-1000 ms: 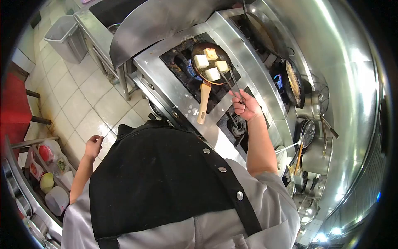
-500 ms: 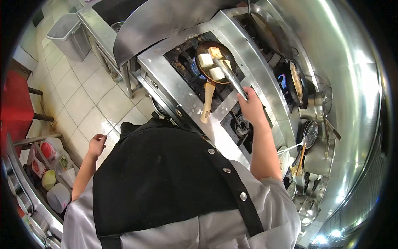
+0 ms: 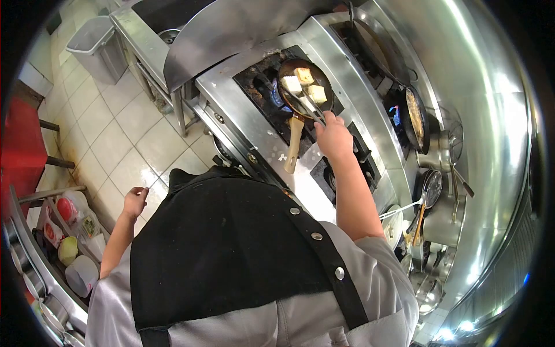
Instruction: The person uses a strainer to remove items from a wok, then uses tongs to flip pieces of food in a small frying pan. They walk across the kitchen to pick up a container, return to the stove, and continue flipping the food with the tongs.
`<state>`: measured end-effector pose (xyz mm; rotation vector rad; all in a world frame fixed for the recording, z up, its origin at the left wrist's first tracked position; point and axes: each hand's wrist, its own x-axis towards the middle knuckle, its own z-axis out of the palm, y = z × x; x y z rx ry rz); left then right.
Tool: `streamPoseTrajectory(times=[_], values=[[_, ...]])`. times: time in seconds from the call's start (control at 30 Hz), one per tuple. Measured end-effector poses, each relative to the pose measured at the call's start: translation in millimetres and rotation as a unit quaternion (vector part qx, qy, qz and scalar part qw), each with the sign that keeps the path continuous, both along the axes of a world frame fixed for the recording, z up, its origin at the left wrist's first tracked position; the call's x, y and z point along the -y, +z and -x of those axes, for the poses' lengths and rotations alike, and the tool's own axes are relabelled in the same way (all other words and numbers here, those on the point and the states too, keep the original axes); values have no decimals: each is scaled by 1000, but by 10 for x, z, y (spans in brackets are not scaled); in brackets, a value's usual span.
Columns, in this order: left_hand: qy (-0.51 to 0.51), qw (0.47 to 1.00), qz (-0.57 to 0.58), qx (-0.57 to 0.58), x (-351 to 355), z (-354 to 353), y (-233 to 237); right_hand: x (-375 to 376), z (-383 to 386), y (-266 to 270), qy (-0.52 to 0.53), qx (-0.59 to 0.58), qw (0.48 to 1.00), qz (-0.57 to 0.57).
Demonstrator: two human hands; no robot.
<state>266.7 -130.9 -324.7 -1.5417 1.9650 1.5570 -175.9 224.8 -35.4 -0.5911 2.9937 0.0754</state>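
Note:
My right hand is closed around metal tongs, whose tips reach into the near part of a frying pan. Pale square blocks of food lie in the pan: a white one at the left, a browned one at the back and a pale yellow one at the right. Another pale piece is partly hidden by the tongs. The pan's wooden handle points toward me, and nobody holds it. Low at my side, over the floor, hangs my left hand, its fingers curled; whether it holds anything is hidden.
Blue flame shows beside the pan on the stove. A second pan sits over flame at the right, near stacked pots. A grey bin stands on the tiled floor, with a red seat at the left.
My right hand and the tongs have moved left and slightly toward the pan handle. The tongs' tips now sit lower in the pan, over its near food piece. My left hand has not moved.

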Motion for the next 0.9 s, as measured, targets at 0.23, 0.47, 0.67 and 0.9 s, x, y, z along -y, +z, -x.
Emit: streamPoseTrajectory(times=[0.23, 0.47, 0.67, 0.9], values=[[20, 1000, -3, -3, -35, -67, 6, -308, 387, -120, -30, 219, 938, 268], [17, 1000, -3, 9, -73, 50, 213, -257, 267, -67, -248, 550, 634, 483], [17, 1000, -13, -1, -50, 82, 163, -365, 262, -205, -269, 619, 506, 537], [8, 1000, -10, -17, -6, 80, 123, -379, 210, -114, -260, 633, 504, 528]])
